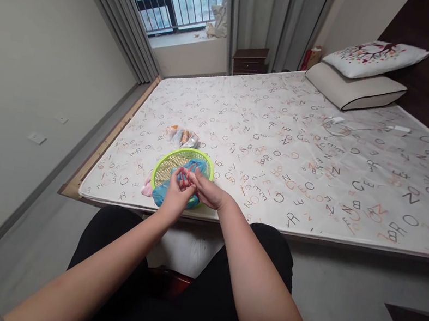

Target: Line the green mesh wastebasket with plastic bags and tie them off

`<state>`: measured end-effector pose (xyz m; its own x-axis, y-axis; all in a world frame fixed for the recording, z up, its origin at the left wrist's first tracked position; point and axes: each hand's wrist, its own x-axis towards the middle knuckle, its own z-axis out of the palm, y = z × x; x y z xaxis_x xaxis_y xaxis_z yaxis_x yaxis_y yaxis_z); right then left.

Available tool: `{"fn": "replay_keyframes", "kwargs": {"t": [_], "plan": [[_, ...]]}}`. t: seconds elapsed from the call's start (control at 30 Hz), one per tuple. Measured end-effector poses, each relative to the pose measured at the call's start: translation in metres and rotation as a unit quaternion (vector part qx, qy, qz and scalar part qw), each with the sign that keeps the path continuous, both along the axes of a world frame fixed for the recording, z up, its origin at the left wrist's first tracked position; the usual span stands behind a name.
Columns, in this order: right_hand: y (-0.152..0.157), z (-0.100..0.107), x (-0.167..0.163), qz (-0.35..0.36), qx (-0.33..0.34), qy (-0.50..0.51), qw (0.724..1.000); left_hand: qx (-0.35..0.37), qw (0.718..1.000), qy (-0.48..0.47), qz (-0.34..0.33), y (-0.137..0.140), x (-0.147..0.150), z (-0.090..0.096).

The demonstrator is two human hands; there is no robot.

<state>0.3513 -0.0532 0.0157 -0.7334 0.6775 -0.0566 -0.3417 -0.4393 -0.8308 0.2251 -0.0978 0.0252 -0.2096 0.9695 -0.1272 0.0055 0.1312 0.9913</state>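
Just above a lime-green mesh basket (162,165), my two hands come close together at a thin red string (183,175). My left hand (175,198) is closed, its fingertips pinching the string. From the other side my right hand (211,192) reaches in with fingers together, and the string loops about its fingertips. Blue plastic bag (159,194) material lies in the basket and spills over its near rim, partly behind my hands. Something pink (147,187) sticks out at the basket's left side. What else the basket contains is hidden.
The basket stands near the front edge of a letter-printed mattress (265,153). Behind it lies a clear bag with orange and brown contents (182,136). A coiled white cable (337,125) and two stacked pillows (356,86) are farther right. A wall (27,66) rises at left.
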Motion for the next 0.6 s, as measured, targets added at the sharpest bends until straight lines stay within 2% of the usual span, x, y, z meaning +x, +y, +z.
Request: {"fn": "replay_keyframes", "kwargs": {"t": [0.1, 0.17, 0.23, 0.3, 0.33, 0.37, 0.4, 0.5, 0.53, 0.6], "plan": [[0.001, 0.002, -0.001, -0.01, 0.019, -0.024, 0.999, 0.007, 1.0, -0.005, 0.027, 0.001, -0.006, 0.004], [0.003, 0.001, -0.001, -0.032, 0.041, -0.029, 0.998, 0.023, 0.998, 0.02, 0.06, 0.004, -0.017, 0.017], [0.007, -0.001, 0.0, -0.134, 0.089, -0.054, 0.985, 0.042, 0.993, 0.078, 0.075, 0.01, -0.034, 0.041], [0.01, -0.006, -0.001, -0.272, 0.168, -0.119, 0.94, 0.073, 0.98, 0.173, 0.069, 0.016, -0.054, 0.074], [0.011, -0.008, -0.003, -0.311, 0.209, -0.161, 0.913, 0.086, 0.969, 0.227, 0.047, 0.02, -0.064, 0.092], [0.012, -0.011, -0.005, -0.319, 0.247, -0.2, 0.893, 0.103, 0.954, 0.281, 0.032, 0.024, -0.073, 0.111], [0.012, -0.013, -0.008, -0.298, 0.282, -0.237, 0.881, 0.117, 0.935, 0.335, 0.014, 0.027, -0.082, 0.128], [0.012, -0.019, -0.022, -0.17, 0.366, -0.33, 0.853, 0.133, 0.887, 0.441, -0.031, 0.041, -0.1, 0.174], [0.012, -0.02, -0.026, -0.14, 0.389, -0.357, 0.838, 0.13, 0.883, 0.449, -0.046, 0.046, -0.105, 0.186], [0.012, -0.02, -0.033, -0.112, 0.418, -0.412, 0.802, 0.126, 0.893, 0.426, -0.073, 0.056, -0.113, 0.207]]}}
